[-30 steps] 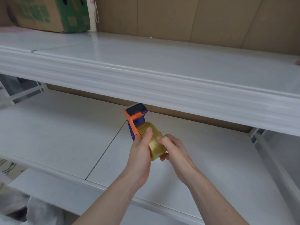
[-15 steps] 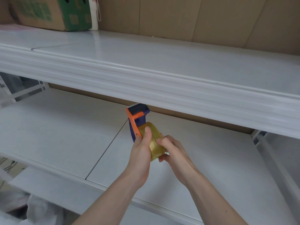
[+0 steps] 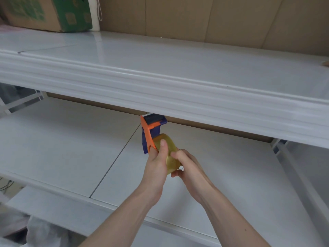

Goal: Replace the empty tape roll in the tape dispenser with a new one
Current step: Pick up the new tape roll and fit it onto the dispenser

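Observation:
An orange and dark blue tape dispenser (image 3: 151,130) is held upright above the lower shelf, its cutter end pointing up toward the upper shelf's edge. A yellowish clear tape roll (image 3: 170,154) sits on it. My left hand (image 3: 157,166) grips the dispenser from the left, thumb lying across the roll's top. My right hand (image 3: 187,165) holds the roll from the right, fingers curled around its lower edge. The dispenser's handle is hidden behind my hands.
The white lower shelf (image 3: 71,148) runs below my hands. The white upper shelf (image 3: 178,72) juts out just above the dispenser. A green and brown cardboard box (image 3: 48,13) stands at the upper shelf's far left. Brown board lines the back wall.
Both hands and the dispenser have stayed nearly in place. My right fingers have shifted slightly lower around the roll.

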